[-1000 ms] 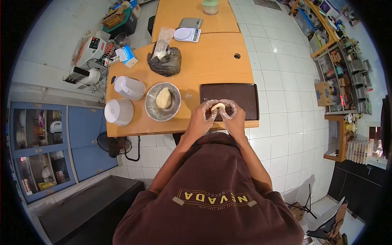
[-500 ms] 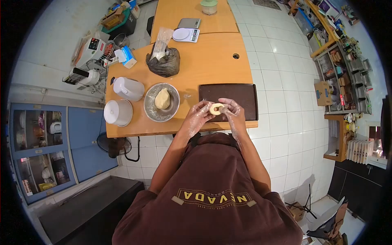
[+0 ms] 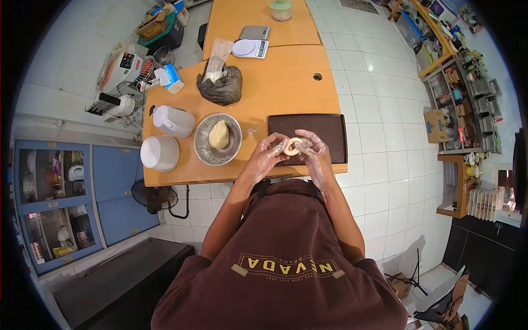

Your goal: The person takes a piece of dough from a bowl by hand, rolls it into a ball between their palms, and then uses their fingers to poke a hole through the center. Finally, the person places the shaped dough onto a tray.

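Note:
A small pale ring of dough is held up between my two floured hands, over the near edge of a dark brown tray. My left hand pinches the ring's left side. On its right side the fingers of my right hand grip it. To the left stands a steel bowl dusted with flour, with a large lump of dough in it.
Left of the bowl are a white jug and a white lidded tub. Farther back on the wooden table lie a black plastic bag, a white kitchen scale, a grey scale and a blue-and-white carton.
The dough ring has turned in my fingers and its hole now faces the camera more openly. Both hands have shifted only slightly.

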Demonstrator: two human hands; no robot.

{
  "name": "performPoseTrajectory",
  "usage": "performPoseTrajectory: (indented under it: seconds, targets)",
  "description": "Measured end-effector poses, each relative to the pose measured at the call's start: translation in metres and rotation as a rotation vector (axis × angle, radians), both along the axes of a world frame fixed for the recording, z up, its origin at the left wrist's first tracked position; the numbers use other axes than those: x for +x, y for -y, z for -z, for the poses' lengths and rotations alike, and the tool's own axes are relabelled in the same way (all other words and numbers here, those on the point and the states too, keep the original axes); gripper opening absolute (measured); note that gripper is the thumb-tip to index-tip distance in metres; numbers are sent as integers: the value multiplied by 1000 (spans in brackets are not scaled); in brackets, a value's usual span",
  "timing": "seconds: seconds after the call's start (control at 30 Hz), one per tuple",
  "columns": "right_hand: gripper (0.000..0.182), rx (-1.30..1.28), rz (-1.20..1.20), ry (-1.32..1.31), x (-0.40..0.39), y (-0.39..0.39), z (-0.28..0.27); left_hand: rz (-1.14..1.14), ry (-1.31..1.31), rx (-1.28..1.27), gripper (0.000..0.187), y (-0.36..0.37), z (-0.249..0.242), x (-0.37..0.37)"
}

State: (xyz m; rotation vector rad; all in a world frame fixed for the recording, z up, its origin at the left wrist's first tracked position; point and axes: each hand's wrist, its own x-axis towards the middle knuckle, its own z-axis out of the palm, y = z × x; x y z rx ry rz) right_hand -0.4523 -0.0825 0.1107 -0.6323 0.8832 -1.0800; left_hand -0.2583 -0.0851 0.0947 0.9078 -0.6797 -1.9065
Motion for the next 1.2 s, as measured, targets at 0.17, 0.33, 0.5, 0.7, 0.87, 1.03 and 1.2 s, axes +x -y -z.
performPoseTrajectory:
  seconds: [0.17, 0.33, 0.5, 0.7, 0.87, 1.03, 1.2]
  targets:
    - [29, -120, -12, -257, -3, 1, 2, 8, 376, -285, 18, 1, -9, -6]
    - [20, -464, 125, -674, 2, -1, 5, -54, 540, -398, 19, 2, -20, -12]
    - [24, -553, -48, -938, -5, -1, -20, 21, 673, -462, 21, 2, -21, -12]
    - [24, -536, -17, -920, -5, -4, -2, 55, 898, -635, 26, 5, -27, -16]
    - [20, -423, 62, -829, -3, 0, -6, -79, 839, -530, 32, 2, -30, -25]
    - [19, -327, -97, -851, -7, 3, -2, -99, 1010, -694, 31, 6, -21, -27]
    - [16, -115, -108, -279, -7, 6, 11, -8, 1017, -632, 30, 7, -28, -17]
